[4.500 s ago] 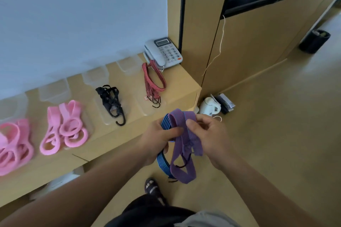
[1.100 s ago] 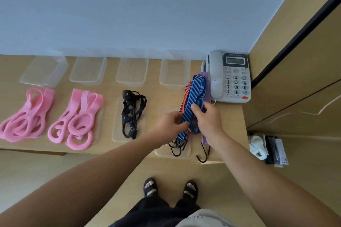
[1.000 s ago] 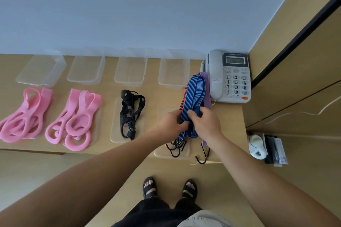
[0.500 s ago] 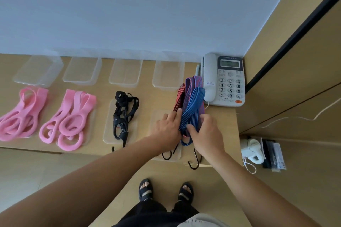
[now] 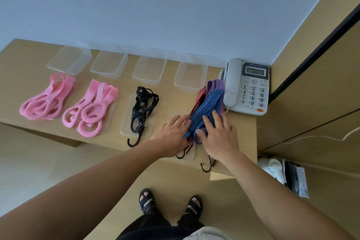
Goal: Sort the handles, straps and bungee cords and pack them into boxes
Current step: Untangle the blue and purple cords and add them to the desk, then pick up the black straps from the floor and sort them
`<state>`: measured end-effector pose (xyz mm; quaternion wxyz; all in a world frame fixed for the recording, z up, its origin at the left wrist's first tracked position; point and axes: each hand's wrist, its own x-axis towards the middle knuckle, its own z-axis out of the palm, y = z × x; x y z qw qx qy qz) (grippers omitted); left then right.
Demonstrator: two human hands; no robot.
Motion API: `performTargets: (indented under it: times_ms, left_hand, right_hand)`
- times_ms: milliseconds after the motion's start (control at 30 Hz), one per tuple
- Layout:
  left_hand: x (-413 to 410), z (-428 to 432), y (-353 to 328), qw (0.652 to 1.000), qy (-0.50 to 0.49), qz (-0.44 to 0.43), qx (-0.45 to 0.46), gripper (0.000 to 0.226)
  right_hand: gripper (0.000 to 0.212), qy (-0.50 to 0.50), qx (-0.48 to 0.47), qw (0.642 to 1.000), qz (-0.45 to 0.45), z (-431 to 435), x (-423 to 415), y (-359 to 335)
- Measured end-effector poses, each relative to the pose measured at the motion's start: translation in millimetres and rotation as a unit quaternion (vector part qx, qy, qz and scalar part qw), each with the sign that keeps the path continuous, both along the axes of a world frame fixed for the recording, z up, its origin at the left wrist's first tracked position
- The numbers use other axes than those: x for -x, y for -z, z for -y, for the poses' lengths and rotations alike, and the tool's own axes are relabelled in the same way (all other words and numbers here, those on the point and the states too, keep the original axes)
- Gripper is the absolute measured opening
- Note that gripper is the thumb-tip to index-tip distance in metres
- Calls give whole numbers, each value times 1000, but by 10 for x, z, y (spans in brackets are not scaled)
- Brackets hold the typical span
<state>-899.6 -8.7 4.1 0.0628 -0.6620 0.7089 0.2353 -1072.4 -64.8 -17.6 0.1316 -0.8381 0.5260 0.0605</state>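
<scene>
View from above, looking down at a wooden shelf [image 5: 241, 132] set against a pale wall [image 5: 155, 6]. Both bare hands lie on a bundle of striped cords at the right end of the shelf, just left of a grey phone [image 5: 246, 87]. The left hand [image 5: 174, 132] lies flat with its fingers straight and close together, their tips touching the red cord [image 5: 198, 99]. The right hand [image 5: 218, 132] is spread wide, its fingers pressing down on the blue cord [image 5: 204, 111] and its thumb lying beside the cord's near end. Neither hand curls around anything. The blue cord lies on top, running diagonally from the hands toward the phone, with the red cord beneath it on the left and a purple cord [image 5: 213, 84] showing behind it at the far end. The bundle rests partly on a clear lid [image 5: 190, 155] at the shelf's front edge, and a dark hook [image 5: 206, 165] hangs down past that edge. To the left, a black cord [image 5: 141, 109] lies on another clear lid [image 5: 126, 128], with its own hook past the shelf edge. Further left are two piles of pink handles [image 5: 91, 109], one beside the other [image 5: 46, 101]. Four clear boxes [image 5: 190, 76] stand in a row along the wall behind these piles, with nothing visible inside them. At the bottom of the view, two feet in black sandals [image 5: 146, 199] stand on the tan floor [image 5: 48, 171].
</scene>
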Motion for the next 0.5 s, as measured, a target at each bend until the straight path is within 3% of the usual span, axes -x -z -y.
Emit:
performTargets:
  times_ms: [100,300,500]
  left_hand:
    - [-138,-157,-55,998,4,-20,-65,68]
    - [-502,-571,-346,994,-62,-91,-28,51]
    - [-1250,-1698,-414,947,-216,-238,11,41]
  right_hand:
    - [65,12,-1,1000,-16,-7,-73,-99]
    - [55,11,89,992,84,-466,-227,-357]
    - [52,-90,-46,985,138,-1266,-926,-419]
